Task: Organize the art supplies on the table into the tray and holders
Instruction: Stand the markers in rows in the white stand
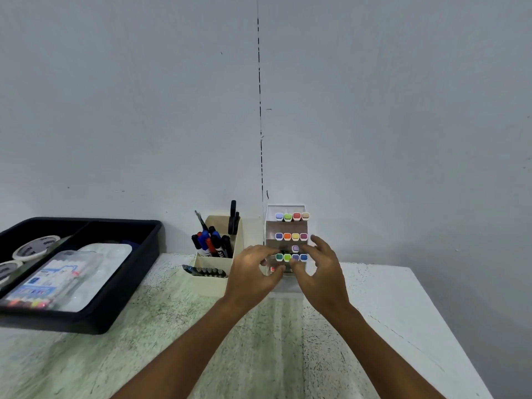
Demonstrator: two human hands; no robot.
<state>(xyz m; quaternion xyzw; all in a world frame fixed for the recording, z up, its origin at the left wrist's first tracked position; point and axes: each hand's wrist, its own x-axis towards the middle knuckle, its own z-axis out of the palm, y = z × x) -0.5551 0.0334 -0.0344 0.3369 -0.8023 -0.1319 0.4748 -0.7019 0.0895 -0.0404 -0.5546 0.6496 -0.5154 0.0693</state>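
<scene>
Left hand (pixel 254 272) fingers curled, right hand (pixel 319 266) fingers spread, both at tiered marker holder (pixel 285 226), grip unclear.

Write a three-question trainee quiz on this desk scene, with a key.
1. True or false: the scissors stand in the beige holder.
2. Which holds the tape rolls? A) black tray B) white marker rack C) bare table
3. Fill in: both hands, left and right, are at the rack's ____ row of markers.

Key: 1 true; 2 A; 3 lowest.
</scene>
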